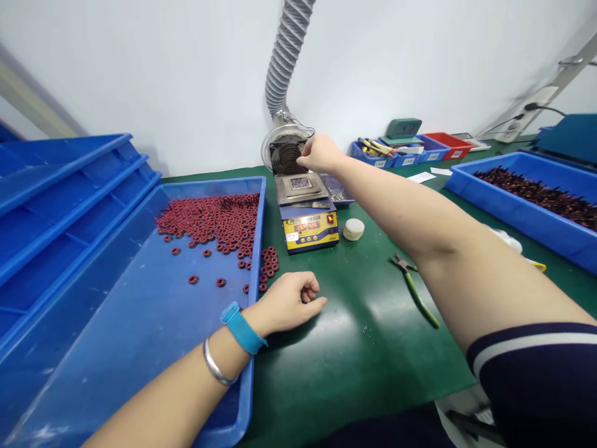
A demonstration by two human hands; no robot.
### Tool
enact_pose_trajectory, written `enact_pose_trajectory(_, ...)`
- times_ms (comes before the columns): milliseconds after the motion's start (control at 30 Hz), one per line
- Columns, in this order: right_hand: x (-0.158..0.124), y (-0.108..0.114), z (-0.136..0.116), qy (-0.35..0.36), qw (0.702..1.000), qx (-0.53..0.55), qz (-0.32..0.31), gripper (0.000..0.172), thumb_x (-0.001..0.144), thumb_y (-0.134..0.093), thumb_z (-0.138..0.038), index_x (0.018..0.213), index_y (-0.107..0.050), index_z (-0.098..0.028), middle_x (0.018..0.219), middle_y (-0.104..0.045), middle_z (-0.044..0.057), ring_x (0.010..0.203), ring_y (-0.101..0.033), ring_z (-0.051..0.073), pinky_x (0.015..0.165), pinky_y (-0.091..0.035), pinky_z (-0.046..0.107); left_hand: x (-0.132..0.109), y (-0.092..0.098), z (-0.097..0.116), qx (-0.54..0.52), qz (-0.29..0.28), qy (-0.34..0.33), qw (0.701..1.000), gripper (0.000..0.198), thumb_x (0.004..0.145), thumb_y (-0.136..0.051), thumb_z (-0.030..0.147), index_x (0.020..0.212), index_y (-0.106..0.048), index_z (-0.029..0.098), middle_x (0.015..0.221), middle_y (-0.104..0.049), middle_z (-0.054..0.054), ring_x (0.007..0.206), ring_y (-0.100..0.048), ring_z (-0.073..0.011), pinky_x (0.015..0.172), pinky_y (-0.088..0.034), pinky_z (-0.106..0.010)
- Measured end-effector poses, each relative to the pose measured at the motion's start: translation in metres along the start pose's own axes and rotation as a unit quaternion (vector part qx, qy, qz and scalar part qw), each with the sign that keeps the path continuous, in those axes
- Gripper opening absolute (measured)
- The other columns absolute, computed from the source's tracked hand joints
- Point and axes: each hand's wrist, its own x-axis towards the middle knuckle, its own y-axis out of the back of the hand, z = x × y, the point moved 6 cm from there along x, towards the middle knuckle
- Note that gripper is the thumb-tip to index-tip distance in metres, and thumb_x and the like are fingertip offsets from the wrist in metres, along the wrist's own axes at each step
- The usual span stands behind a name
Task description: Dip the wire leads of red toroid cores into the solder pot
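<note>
My right hand (319,153) reaches forward in front of the round fume extractor fan (285,158), above the solder pot (311,230). Its fingertips are pinched together, and I cannot make out what is between them. The pot has a yellow front, a lit red display and a small square well (301,182). My left hand (293,301) rests on the green table beside the tray, fingers loosely curled and thumb apart, with nothing visible in it. Close by it lies a small cluster of red-and-black wound ring cores (269,264). More ring cores (209,218) fill the back of the blue tray (262,211).
Green-handled cutters (417,292) and a round whitish pad (353,229) lie on the table (354,373). Stacked blue trays (69,186) stand left. Another blue tray (527,202) holds dark copper parts at right. Small bins (431,149) line the wall beneath a grey duct (286,56).
</note>
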Motion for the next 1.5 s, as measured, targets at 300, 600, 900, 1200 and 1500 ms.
enact_pose_trajectory(300, 0.022, -0.038, 0.002, -0.038, 0.990, -0.122, -0.057, 0.045, 0.070, -0.069, -0.022, 0.110, -0.062, -0.001, 0.103, -0.066, 0.016, 0.100, -0.065, 0.029, 0.089, -0.054, 0.042, 0.000, -0.005, 0.000, 0.052, -0.039, -0.005, 0.998, 0.015, 0.074, -0.062, 0.030, 0.075, -0.054, 0.018, 0.072, -0.063, -0.002, 0.066, -0.057, -0.0150, 0.063, -0.046, -0.027)
enact_pose_trajectory(600, 0.019, -0.055, -0.006, -0.026, 0.988, -0.133, -0.074, 0.041, 0.066, -0.072, -0.013, 0.104, -0.064, -0.001, 0.103, -0.065, 0.020, 0.098, -0.065, 0.032, 0.087, -0.055, 0.046, 0.000, -0.006, 0.001, 0.069, -0.059, 0.002, 0.996, 0.016, 0.075, -0.062, 0.032, 0.075, -0.055, 0.018, 0.073, -0.063, -0.003, 0.065, -0.056, -0.0155, 0.062, -0.045, -0.027)
enact_pose_trajectory(900, 0.023, -0.060, 0.000, -0.004, 0.998, -0.057, -0.032, 0.029, 0.065, -0.077, -0.018, 0.088, -0.065, -0.005, 0.096, -0.064, 0.017, 0.105, -0.062, 0.033, 0.094, -0.049, 0.051, 0.000, -0.007, 0.000, 0.071, -0.057, -0.004, 0.996, 0.015, 0.074, -0.063, 0.033, 0.074, -0.057, 0.018, 0.072, -0.065, -0.003, 0.064, -0.058, -0.0164, 0.060, -0.046, -0.026)
enact_pose_trajectory(1200, 0.029, -0.028, 0.000, 0.002, 0.998, 0.055, 0.009, 0.030, 0.063, -0.078, -0.017, 0.086, -0.065, -0.004, 0.080, -0.065, 0.012, 0.095, -0.065, 0.031, 0.088, -0.052, 0.052, 0.001, -0.006, 0.001, 0.060, -0.048, -0.009, 0.997, 0.015, 0.074, -0.064, 0.031, 0.075, -0.057, 0.018, 0.072, -0.064, -0.003, 0.065, -0.058, -0.0162, 0.061, -0.047, -0.027)
enact_pose_trajectory(1500, -0.095, -0.013, -0.020, -0.131, 0.896, 0.406, -0.123, 0.026, 0.063, -0.083, -0.031, 0.071, -0.064, -0.015, 0.068, -0.067, 0.005, 0.061, -0.063, 0.014, 0.065, -0.058, 0.034, 0.005, 0.033, -0.004, -0.260, 0.210, 0.026, 0.942, 0.029, 0.070, -0.070, 0.035, 0.085, -0.057, 0.014, 0.071, -0.060, 0.000, 0.063, -0.057, -0.0102, 0.057, -0.046, -0.023)
